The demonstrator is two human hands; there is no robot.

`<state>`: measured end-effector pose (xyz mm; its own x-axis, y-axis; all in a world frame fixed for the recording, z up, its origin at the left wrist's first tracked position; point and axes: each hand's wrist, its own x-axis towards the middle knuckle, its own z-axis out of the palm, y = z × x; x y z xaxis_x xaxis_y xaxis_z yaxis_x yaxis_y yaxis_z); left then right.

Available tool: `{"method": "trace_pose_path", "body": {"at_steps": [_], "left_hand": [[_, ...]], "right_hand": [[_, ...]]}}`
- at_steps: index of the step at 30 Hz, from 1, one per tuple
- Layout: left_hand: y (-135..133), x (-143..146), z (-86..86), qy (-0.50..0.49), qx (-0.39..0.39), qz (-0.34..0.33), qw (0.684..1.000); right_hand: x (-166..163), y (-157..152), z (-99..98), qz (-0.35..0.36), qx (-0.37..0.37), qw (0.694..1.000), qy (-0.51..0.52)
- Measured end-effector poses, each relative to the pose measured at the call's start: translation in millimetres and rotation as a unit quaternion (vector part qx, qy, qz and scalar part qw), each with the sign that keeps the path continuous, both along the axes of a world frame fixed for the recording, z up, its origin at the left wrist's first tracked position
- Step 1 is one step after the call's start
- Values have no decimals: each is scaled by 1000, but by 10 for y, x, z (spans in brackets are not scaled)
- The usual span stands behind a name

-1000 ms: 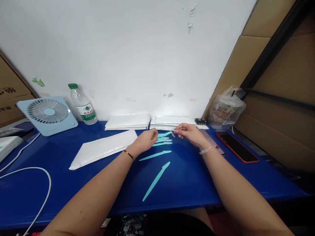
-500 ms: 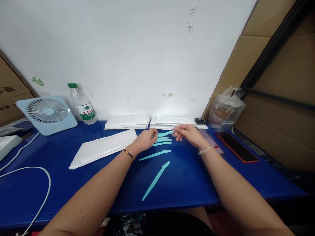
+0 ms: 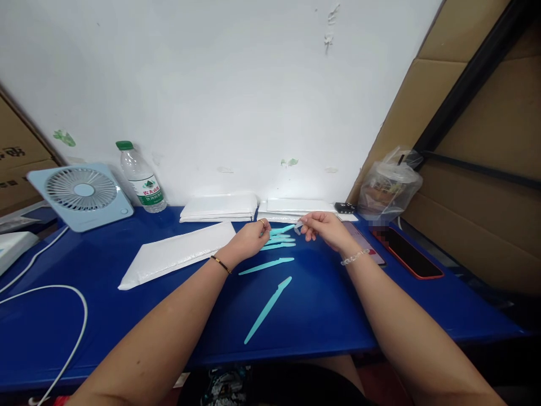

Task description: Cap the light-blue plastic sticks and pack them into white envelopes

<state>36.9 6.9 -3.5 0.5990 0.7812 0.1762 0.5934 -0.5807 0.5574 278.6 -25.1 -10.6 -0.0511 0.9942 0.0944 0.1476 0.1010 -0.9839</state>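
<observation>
My left hand pinches one end of a slim teal eyebrow razor, its other end pointing right. Between the fingertips of my right hand is a small translucent cover, at the razor's far tip. Whether cover and razor still touch is too small to tell. Several like razors lie close together just below, partly hidden by my left hand. Nearer to me are a slanted razor and another razor close to the table's front.
A white padded envelope lies left of my hands on the blue table. Envelope stacks sit along the wall. A fan and bottle stand left; phones and a bagged cup are right.
The translucent cover in my right hand has tilted and shows more clearly at the razor's tip. My left hand and the razors on the table have hardly moved.
</observation>
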Motion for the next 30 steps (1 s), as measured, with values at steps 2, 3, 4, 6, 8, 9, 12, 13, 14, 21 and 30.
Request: {"method": "trace_pose_path", "body": {"at_steps": [2,3,4,6,8,9,12,13,14,21,30], "left_hand": [[-19,10,11,0,0,-2,1000],[-30,17,17,-1,0,-5,1000],[-41,25,21,-2,0,-9,1000],[-52,37,22,-4,0,-20,1000],[-41,40,8,4,12,-21,1000],[-27,37,-3,12,25,-11,1000],[20,20,-36,54,71,38,995],[30,13,-40,67,84,49,993],[32,7,-38,75,97,54,991],[-138,20,45,111,30,-72,991],[-189,64,70,120,-21,-40,992]], "right_hand": [[-66,-16,2,13,-3,1000,0],[-108,-24,1,22,-4,1000,1],[-147,-30,-3,32,-6,999,0],[-191,-30,-20,49,-6,999,-10],[-165,-6,-54,36,7,998,-55],[-125,15,-79,12,26,995,-100],[36,98,-173,-67,140,948,-279],[82,125,-203,-60,178,925,-330],[114,148,-229,-36,206,905,-371],[84,177,-227,11,174,838,-518],[65,68,-140,-24,118,908,-402]]}}
